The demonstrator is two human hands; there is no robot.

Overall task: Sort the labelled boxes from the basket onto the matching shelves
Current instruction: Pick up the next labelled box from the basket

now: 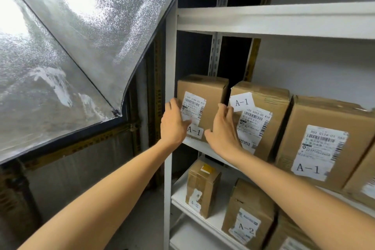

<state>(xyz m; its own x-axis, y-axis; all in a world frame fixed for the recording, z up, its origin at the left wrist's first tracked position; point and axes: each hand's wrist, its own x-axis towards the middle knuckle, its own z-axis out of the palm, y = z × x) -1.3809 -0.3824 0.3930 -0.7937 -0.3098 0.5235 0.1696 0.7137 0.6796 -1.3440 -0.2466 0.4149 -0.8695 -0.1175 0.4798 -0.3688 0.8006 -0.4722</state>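
Note:
A cardboard box labelled A-1 (209, 95) stands at the left end of the middle white shelf (194, 143). My left hand (172, 124) lies flat against its front left side, fingers straight. My right hand (222, 128) presses with straight fingers on its front right edge, in the gap beside a second A-1 box (263, 111). A third A-1 box (324, 144) stands further right on the same shelf. The basket is out of view.
Two A-2 boxes (203, 186) (247, 217) stand on the shelf below. The white upright post (169, 168) is just left of my hands. A frosted window (71, 46) fills the left. The shelf above (274, 19) looks bare.

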